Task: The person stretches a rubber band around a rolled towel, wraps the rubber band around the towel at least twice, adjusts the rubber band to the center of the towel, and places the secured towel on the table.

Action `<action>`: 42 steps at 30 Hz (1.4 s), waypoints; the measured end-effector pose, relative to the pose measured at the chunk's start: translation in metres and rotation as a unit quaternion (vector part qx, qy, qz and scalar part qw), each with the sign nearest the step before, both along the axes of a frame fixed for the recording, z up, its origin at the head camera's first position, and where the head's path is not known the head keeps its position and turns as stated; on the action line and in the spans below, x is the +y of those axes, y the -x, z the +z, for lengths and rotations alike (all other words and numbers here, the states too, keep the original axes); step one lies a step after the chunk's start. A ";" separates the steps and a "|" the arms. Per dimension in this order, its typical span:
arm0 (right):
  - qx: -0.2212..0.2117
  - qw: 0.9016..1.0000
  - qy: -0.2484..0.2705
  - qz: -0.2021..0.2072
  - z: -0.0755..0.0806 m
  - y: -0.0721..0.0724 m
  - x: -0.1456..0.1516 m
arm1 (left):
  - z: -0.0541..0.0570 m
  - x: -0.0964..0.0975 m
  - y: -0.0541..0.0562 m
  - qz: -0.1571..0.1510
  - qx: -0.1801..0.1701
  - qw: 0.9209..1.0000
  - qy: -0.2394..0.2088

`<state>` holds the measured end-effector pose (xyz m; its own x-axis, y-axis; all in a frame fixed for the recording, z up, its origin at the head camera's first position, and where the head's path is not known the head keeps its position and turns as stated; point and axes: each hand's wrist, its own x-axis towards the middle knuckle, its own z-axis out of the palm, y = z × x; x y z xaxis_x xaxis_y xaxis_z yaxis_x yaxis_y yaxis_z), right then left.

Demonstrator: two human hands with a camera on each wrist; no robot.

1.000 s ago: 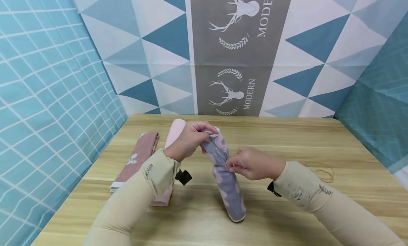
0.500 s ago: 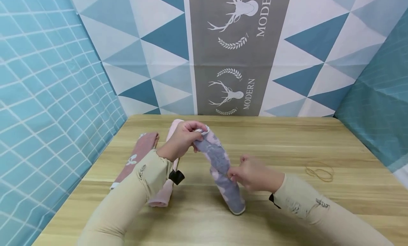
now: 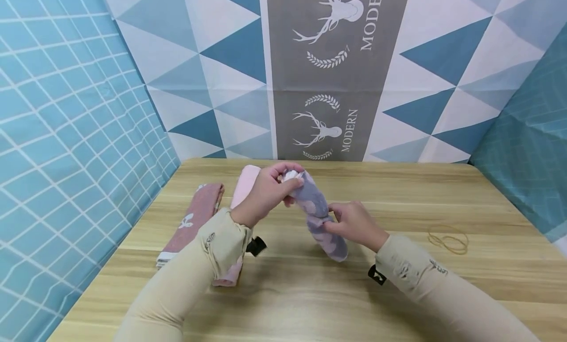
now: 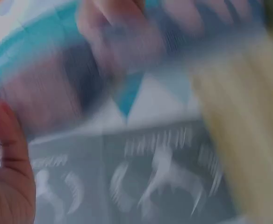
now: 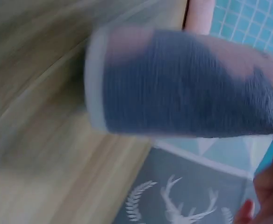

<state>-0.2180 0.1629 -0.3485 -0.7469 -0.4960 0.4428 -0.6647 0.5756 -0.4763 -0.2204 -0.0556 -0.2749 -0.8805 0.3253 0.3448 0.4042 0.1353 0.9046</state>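
A rolled grey-purple towel [image 3: 312, 197] with pink patches slants above the table in the head view, narrowed around its middle. At its upper end, my left hand [image 3: 269, 190] grips the roll between thumb and fingers. My right hand [image 3: 356, 225] pinches the narrowed middle with thumb and forefinger. The left wrist view is blurred, with the left thumb [image 4: 10, 149] lying against the towel [image 4: 47, 88]. Seen from the right wrist, the towel's [image 5: 164, 84] pale-edged lower end fills much of the picture.
To the left lie a rolled pink towel [image 3: 244, 187], partly behind my left arm, and a folded reddish-brown towel [image 3: 195, 216]. Yellow rubber bands [image 3: 448, 239] lie at the right of the wooden table [image 3: 398, 184]. Patterned cloth walls [image 3: 239, 101] stand behind and beside it.
The towel's lower end has risen and swung away from the table's front. My left hand went left, then back right. My right hand has moved slightly up, still at the towel's middle.
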 end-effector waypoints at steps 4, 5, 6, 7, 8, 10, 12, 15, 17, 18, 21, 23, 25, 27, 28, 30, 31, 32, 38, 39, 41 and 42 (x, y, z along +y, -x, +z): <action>-0.156 0.983 0.090 0.039 -0.004 0.008 0.007 | 0.001 -0.016 0.007 -0.010 0.249 0.947 0.202; -0.188 0.976 0.103 0.042 -0.005 0.009 0.008 | 0.000 -0.019 0.009 -0.017 0.302 0.926 0.225; -0.216 0.969 0.111 0.046 -0.005 0.011 0.009 | 0.000 -0.021 0.011 -0.030 0.341 0.909 0.237; -0.236 0.964 0.115 0.051 -0.006 0.012 0.010 | -0.001 -0.022 0.013 -0.044 0.375 0.894 0.240; -0.251 0.959 0.115 0.060 -0.005 0.012 0.010 | -0.002 -0.023 0.015 -0.057 0.409 0.879 0.237; -0.276 0.952 0.106 0.075 -0.005 0.013 0.009 | -0.003 -0.024 0.017 -0.082 0.462 0.855 0.220; -0.288 0.949 0.095 0.087 -0.004 0.014 0.008 | -0.004 -0.024 0.019 -0.088 0.502 0.837 0.200; -0.256 0.959 0.093 0.083 -0.002 0.014 0.006 | -0.004 -0.021 0.022 -0.083 0.516 0.835 0.172; -0.160 0.977 0.104 0.096 -0.002 0.014 0.006 | -0.005 -0.020 0.024 -0.086 0.485 0.857 0.151; -0.090 0.985 0.105 0.107 -0.002 0.015 0.005 | -0.005 -0.020 0.024 -0.088 0.461 0.872 0.140; 0.178 0.971 0.087 0.131 -0.002 0.018 0.004 | -0.009 -0.020 0.022 -0.095 0.369 0.919 0.101; 0.332 0.932 0.069 0.129 0.001 0.020 0.004 | -0.012 -0.020 0.020 -0.094 0.310 0.944 0.069; 0.402 0.902 0.064 0.141 0.006 0.019 0.003 | -0.014 -0.019 0.017 -0.092 0.268 0.958 0.044; 0.421 0.890 0.061 0.164 0.010 0.016 0.004 | -0.016 -0.017 0.015 -0.089 0.243 0.965 0.025; 0.420 0.888 0.058 0.177 0.013 0.014 0.005 | -0.017 -0.016 0.014 -0.089 0.239 0.967 0.022; 0.410 0.890 0.040 0.198 0.016 0.011 0.006 | -0.020 -0.014 0.013 -0.092 0.240 0.966 0.023; 0.406 0.890 0.026 0.204 0.017 0.010 0.006 | -0.021 -0.014 0.013 -0.092 0.244 0.965 0.027; 0.403 0.891 0.010 0.208 0.018 0.009 0.007 | -0.023 -0.013 0.012 -0.093 0.247 0.964 0.028; 0.397 0.895 -0.047 0.199 0.016 0.007 0.004 | -0.026 -0.007 0.009 -0.107 0.255 0.960 0.039; 0.398 0.894 -0.050 0.197 0.016 0.006 0.003 | -0.026 -0.006 0.008 -0.112 0.261 0.957 0.050; 0.402 0.892 -0.059 0.199 0.015 0.005 0.001 | -0.027 -0.005 0.007 -0.128 0.281 0.948 0.075; 0.405 0.890 -0.063 0.199 0.015 0.004 0.001 | -0.027 -0.005 0.006 -0.134 0.292 0.943 0.088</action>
<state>-0.2217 0.1634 -0.3335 0.0383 -0.7342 0.6778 -0.9239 0.2324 0.3040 -0.2265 -0.0606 -0.3018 -0.4361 0.6066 0.6648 0.8669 0.0849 0.4911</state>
